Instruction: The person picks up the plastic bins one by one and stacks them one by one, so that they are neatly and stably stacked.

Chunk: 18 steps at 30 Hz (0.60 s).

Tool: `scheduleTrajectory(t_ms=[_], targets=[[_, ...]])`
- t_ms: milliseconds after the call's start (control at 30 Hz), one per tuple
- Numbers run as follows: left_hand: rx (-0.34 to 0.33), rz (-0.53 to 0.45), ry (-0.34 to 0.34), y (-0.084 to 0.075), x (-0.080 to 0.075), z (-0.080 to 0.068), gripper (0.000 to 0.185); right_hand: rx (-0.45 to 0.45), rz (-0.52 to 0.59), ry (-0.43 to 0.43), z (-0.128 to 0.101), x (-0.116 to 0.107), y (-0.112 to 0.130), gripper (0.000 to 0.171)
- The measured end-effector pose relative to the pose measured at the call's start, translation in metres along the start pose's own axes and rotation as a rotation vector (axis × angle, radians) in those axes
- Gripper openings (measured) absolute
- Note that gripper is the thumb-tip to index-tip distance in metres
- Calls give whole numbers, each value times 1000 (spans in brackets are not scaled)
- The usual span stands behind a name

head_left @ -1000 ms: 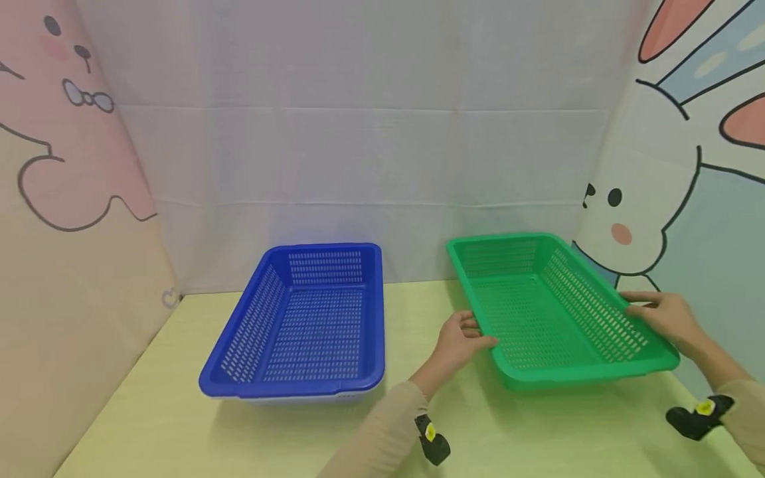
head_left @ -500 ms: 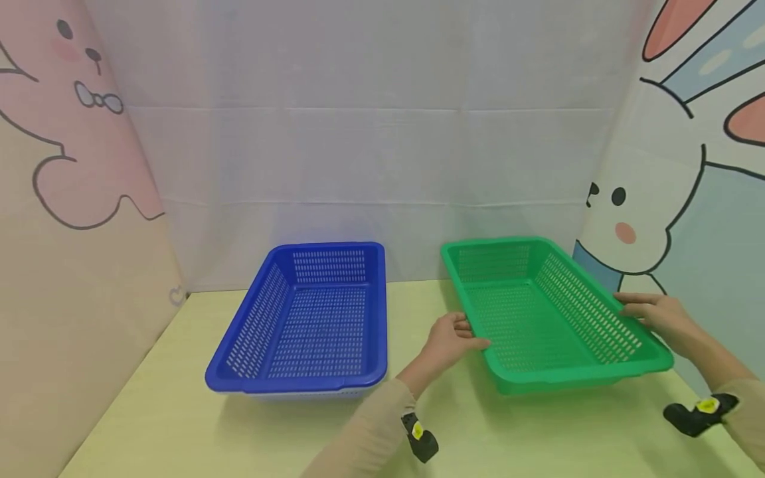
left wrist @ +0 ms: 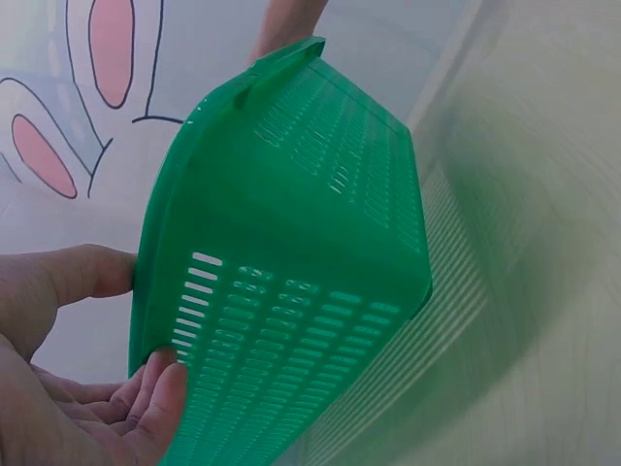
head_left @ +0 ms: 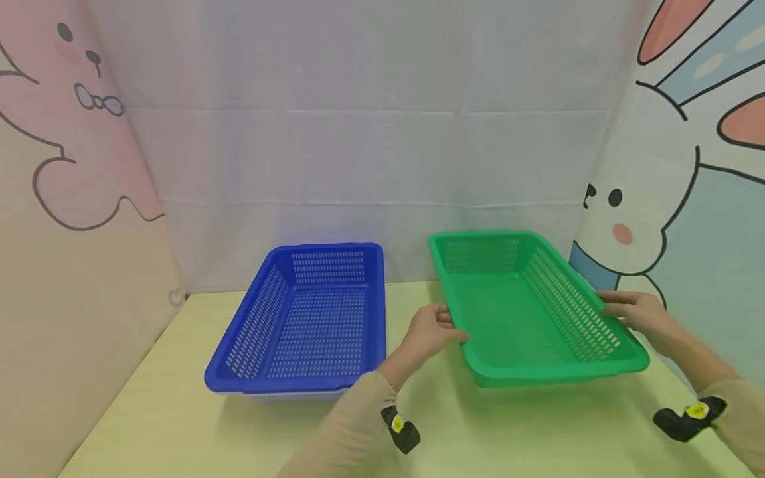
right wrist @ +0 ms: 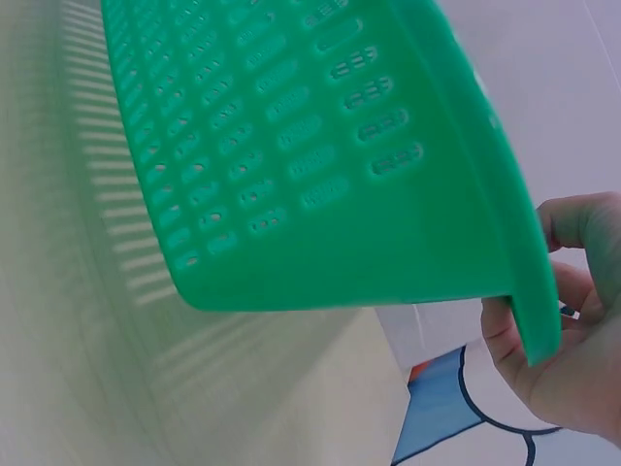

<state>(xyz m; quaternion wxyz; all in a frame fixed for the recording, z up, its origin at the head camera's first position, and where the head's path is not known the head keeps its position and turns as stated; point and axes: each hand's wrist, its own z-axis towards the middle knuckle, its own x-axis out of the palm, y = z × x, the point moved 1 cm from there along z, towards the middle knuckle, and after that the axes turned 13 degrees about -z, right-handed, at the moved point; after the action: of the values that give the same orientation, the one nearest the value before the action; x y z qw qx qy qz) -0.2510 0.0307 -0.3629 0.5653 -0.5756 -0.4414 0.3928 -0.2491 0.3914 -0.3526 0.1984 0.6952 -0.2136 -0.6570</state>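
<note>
A green slotted plastic basket (head_left: 510, 309) hangs slightly tilted above the right half of the table, its shadow falling on the tabletop. My left hand (head_left: 429, 330) pinches its left rim, thumb on top and fingers beneath, as the left wrist view shows with the left hand (left wrist: 92, 359) at the rim. On the opposite side my right hand (head_left: 642, 315) grips the right rim; in the right wrist view the right hand (right wrist: 582, 311) has its fingers curled under the lip. To the left stands a blue slotted basket (head_left: 323, 325), with a white edge showing beneath its front.
A pale yellow-green tabletop (head_left: 149, 411) lies under both baskets. White cloth (head_left: 370, 133) forms the back wall. Printed side panels carry a pink cartoon animal (head_left: 89, 159) at left and a white rabbit (head_left: 639, 199) at right.
Both hands have carried the green basket a little to the left, toward the blue one. Its tilt looks about the same, and the blue basket has stayed in place.
</note>
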Motion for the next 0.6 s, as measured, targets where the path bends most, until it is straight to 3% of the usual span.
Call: scheduleTrajectory(t_ms=[333, 600], targets=[[-24, 43, -5, -12, -28, -3, 54, -21, 62, -39, 2, 7, 29, 57], [-19, 114, 7, -22, -51, -6, 58, 2, 169, -29, 3, 12, 49, 60]])
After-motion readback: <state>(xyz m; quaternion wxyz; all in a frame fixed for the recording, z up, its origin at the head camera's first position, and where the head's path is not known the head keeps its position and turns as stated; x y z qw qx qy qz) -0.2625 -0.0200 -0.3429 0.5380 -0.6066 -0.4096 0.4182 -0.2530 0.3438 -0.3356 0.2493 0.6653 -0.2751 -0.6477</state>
